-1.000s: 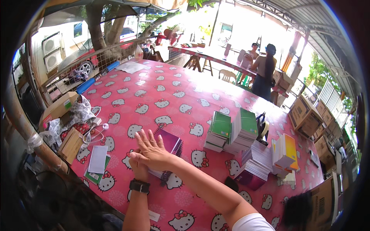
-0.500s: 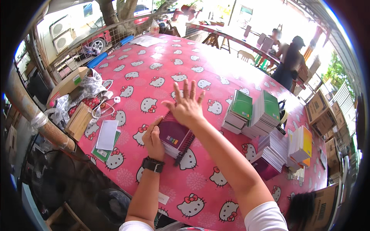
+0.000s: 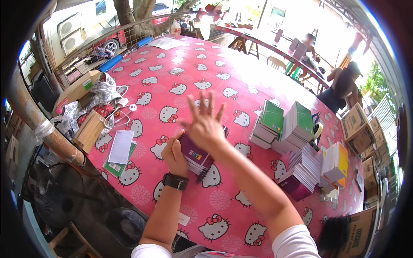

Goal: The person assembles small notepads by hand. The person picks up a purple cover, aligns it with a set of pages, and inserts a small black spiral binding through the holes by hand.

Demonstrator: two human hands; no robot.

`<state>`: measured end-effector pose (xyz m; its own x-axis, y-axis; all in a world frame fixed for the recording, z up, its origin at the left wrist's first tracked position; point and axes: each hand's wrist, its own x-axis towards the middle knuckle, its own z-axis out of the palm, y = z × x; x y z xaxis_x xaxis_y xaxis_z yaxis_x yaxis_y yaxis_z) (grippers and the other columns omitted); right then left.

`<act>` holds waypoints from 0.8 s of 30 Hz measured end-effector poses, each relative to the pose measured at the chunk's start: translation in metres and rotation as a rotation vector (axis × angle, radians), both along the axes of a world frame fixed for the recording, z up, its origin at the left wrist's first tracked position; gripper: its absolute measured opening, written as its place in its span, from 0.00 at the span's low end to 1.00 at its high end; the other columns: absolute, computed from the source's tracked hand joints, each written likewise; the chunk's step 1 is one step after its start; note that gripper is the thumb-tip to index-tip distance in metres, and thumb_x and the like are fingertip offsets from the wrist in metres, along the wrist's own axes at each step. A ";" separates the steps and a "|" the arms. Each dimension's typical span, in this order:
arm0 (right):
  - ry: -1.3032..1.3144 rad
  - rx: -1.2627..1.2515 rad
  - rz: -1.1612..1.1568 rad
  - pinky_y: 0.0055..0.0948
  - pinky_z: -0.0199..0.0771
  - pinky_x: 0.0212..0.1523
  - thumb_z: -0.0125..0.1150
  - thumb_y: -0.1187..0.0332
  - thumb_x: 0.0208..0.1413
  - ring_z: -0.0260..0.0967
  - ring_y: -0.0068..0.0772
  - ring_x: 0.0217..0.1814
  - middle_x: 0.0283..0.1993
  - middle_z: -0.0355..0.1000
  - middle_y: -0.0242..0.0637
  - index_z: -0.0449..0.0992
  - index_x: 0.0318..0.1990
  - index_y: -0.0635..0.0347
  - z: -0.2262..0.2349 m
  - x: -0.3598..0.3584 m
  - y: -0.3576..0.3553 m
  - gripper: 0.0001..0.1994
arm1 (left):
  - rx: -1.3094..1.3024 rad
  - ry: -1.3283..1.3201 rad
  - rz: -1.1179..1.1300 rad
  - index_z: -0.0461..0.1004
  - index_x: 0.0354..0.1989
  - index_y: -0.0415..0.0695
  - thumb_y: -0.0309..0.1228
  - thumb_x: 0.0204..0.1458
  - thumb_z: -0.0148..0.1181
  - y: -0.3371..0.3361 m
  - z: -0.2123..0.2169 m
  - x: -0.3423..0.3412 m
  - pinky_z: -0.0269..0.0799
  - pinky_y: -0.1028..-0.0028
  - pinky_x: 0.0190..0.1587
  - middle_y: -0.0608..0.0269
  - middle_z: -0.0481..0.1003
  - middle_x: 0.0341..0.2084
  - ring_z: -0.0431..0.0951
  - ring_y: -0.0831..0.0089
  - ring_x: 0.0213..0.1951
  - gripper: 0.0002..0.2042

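Note:
A stack of purple spiral notebooks [image 3: 194, 154] lies on the pink cartoon-print tablecloth [image 3: 221, 200] in front of me. My left hand [image 3: 175, 155], with a black watch at the wrist, is closed around the stack's left side. Over the far part of the top cover is my right hand [image 3: 206, 127], fingers stretched out and spread, slightly blurred. Whether its palm presses on the cover or hovers just above, I cannot tell. The black spiral binding [image 3: 205, 171] shows along the stack's right edge.
Rightward stand green notebooks [image 3: 271, 117], another purple stack [image 3: 299, 180] and yellow-covered notebooks [image 3: 335, 161]. A loose spiral pad [image 3: 120, 147], a wooden block [image 3: 89, 131] and a white cable [image 3: 124, 116] lie left. Cardboard boxes [image 3: 359, 122] line the right; two people are beyond the table.
My right hand has shifted slightly left over the notebooks and blurred. The left hand keeps its grip. In the background, the standing person has moved right.

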<state>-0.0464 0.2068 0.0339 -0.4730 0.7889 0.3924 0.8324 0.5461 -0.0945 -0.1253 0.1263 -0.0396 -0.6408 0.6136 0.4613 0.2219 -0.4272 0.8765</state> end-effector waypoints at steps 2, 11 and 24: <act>0.042 0.008 0.103 0.62 0.15 0.66 0.34 0.34 0.56 0.12 0.52 0.75 0.73 0.26 0.49 0.42 0.69 0.53 -0.001 -0.018 -0.038 0.41 | 0.086 -0.061 -0.023 0.76 0.37 0.34 0.25 0.56 0.43 0.007 -0.022 -0.007 0.53 0.79 0.22 0.76 0.60 0.17 0.56 0.84 0.20 0.13; 0.808 -0.333 0.994 0.42 0.60 0.59 0.54 0.55 0.57 0.63 0.48 0.59 0.55 0.66 0.49 0.70 0.49 0.63 0.016 0.012 -0.119 0.20 | -0.051 0.085 0.016 0.76 0.41 0.36 0.32 0.60 0.44 -0.009 0.020 -0.002 0.56 0.78 0.23 0.74 0.63 0.19 0.56 0.85 0.20 0.14; 1.546 -0.439 0.133 0.21 0.65 0.40 0.51 0.63 0.61 0.67 0.20 0.38 0.39 0.74 0.35 0.75 0.41 0.61 -0.048 0.046 -0.013 0.11 | -0.049 -0.028 -0.124 0.75 0.47 0.37 0.31 0.59 0.47 -0.010 0.011 0.000 0.50 0.82 0.22 0.73 0.70 0.21 0.56 0.88 0.21 0.15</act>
